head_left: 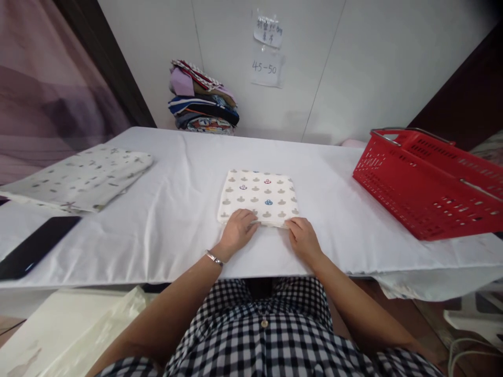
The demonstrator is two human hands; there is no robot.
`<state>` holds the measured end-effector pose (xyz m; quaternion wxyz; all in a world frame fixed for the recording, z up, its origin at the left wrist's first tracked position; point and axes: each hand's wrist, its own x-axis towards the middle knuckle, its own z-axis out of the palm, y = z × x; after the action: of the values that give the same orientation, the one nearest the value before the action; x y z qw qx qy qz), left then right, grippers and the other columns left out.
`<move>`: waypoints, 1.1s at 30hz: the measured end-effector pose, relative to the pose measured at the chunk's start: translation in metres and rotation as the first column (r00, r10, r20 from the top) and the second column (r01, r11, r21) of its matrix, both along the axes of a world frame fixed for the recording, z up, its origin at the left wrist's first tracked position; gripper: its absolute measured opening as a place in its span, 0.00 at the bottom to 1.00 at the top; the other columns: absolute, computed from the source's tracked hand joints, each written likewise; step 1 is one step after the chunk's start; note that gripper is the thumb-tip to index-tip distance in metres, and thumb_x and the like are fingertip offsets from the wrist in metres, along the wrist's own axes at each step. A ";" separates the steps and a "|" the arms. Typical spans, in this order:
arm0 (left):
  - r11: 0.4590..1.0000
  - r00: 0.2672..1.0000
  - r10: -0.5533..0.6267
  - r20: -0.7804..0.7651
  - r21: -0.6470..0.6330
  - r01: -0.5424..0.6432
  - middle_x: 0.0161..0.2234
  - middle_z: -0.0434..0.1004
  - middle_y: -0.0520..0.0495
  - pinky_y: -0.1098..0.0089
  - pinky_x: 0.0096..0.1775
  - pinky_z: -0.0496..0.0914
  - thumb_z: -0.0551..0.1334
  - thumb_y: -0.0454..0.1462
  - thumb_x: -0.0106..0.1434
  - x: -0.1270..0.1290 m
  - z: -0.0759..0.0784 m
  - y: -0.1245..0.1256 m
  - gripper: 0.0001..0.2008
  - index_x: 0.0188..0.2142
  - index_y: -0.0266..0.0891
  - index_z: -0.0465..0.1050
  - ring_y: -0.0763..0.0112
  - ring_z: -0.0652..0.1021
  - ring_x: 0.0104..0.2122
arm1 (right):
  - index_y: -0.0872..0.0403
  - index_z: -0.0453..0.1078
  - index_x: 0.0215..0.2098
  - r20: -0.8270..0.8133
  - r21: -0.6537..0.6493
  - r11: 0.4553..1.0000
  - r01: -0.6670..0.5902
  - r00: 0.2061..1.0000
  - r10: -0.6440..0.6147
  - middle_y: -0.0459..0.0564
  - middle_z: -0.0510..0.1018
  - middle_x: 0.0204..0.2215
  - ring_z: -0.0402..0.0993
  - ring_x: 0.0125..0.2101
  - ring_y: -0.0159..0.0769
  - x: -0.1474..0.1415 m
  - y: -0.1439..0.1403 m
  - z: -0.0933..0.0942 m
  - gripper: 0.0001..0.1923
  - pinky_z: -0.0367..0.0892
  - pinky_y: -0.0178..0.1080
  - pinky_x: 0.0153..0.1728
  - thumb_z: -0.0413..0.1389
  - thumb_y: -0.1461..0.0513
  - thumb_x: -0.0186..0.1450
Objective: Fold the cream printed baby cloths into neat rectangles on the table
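While the folded cloth (259, 195) lies on the white-covered table (184, 209), I see the left hand (239, 230) grasping its near edge, fingers curled, and the right hand (305, 240) pinching its near right corner.

Underside of folded cloth (255, 192) hidden

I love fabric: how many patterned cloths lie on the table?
2: a small cloth touched by the left hand and right hand, a larger cloth farther left. The red basket may hide more.

garment (255, 348): checked, black/white | button (264, 324): pale | bracelet (214, 258): narrow (silvery, shiny)
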<state>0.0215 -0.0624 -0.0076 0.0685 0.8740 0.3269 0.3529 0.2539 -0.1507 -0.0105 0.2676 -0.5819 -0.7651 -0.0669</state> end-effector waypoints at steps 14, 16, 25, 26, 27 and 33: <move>0.979 0.983 0.173 -0.062 -0.095 -0.179 0.26 0.71 0.48 0.64 0.36 0.67 0.54 0.40 0.66 -0.011 0.024 0.008 0.16 0.23 0.39 0.69 0.68 0.70 0.30 | 0.55 0.72 0.37 -0.035 0.008 0.997 -0.071 0.997 0.071 0.53 0.74 0.37 0.66 0.39 0.39 -0.010 0.020 0.013 0.10 0.61 0.42 0.40 0.48 0.64 0.67; 0.979 0.982 0.180 -0.061 -0.085 -0.185 0.30 0.73 0.47 0.64 0.39 0.68 0.55 0.40 0.66 -0.005 0.030 0.016 0.14 0.26 0.39 0.71 0.67 0.72 0.33 | 0.55 0.72 0.38 -0.032 0.012 0.997 -0.074 0.997 0.074 0.53 0.74 0.37 0.66 0.39 0.40 -0.011 0.020 0.008 0.11 0.62 0.42 0.40 0.48 0.64 0.67; 0.963 0.921 0.250 -0.297 -0.024 -0.269 0.60 0.63 0.42 0.51 0.60 0.54 0.51 0.45 0.67 -0.003 0.005 0.032 0.21 0.56 0.40 0.65 0.55 0.61 0.61 | 0.55 0.73 0.38 -0.076 -0.050 0.995 -0.082 0.994 0.078 0.53 0.74 0.37 0.67 0.40 0.40 -0.010 0.012 0.015 0.10 0.64 0.43 0.42 0.49 0.65 0.65; 0.961 0.916 0.258 -0.306 -0.018 -0.276 0.60 0.63 0.43 0.51 0.61 0.54 0.50 0.44 0.67 -0.003 0.003 0.030 0.21 0.57 0.40 0.65 0.56 0.60 0.61 | 0.54 0.73 0.36 -0.093 -0.080 0.993 -0.084 0.993 0.076 0.52 0.75 0.36 0.68 0.38 0.39 -0.011 0.015 0.020 0.10 0.64 0.42 0.41 0.49 0.65 0.65; 0.960 0.913 0.263 -0.312 -0.013 -0.281 0.61 0.62 0.43 0.51 0.61 0.54 0.50 0.45 0.68 -0.003 0.002 0.029 0.22 0.57 0.40 0.64 0.56 0.60 0.61 | 0.54 0.73 0.34 -0.111 -0.110 0.990 -0.089 0.991 0.077 0.51 0.75 0.35 0.69 0.37 0.38 -0.012 0.019 0.026 0.10 0.64 0.42 0.41 0.49 0.65 0.65; 0.966 0.928 0.221 -0.301 -0.066 -0.251 0.60 0.63 0.43 0.52 0.60 0.55 0.52 0.45 0.66 -0.004 0.008 0.033 0.21 0.56 0.42 0.65 0.57 0.62 0.61 | 0.52 0.73 0.44 -0.096 -0.185 0.979 -0.081 0.993 0.064 0.53 0.73 0.50 0.67 0.51 0.42 -0.024 0.076 0.041 0.13 0.60 0.46 0.53 0.49 0.61 0.65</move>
<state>0.0171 -0.0289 0.0006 0.0217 0.8660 0.4539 0.2086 0.2295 -0.0747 0.0306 0.2477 -0.5789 -0.7758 0.0419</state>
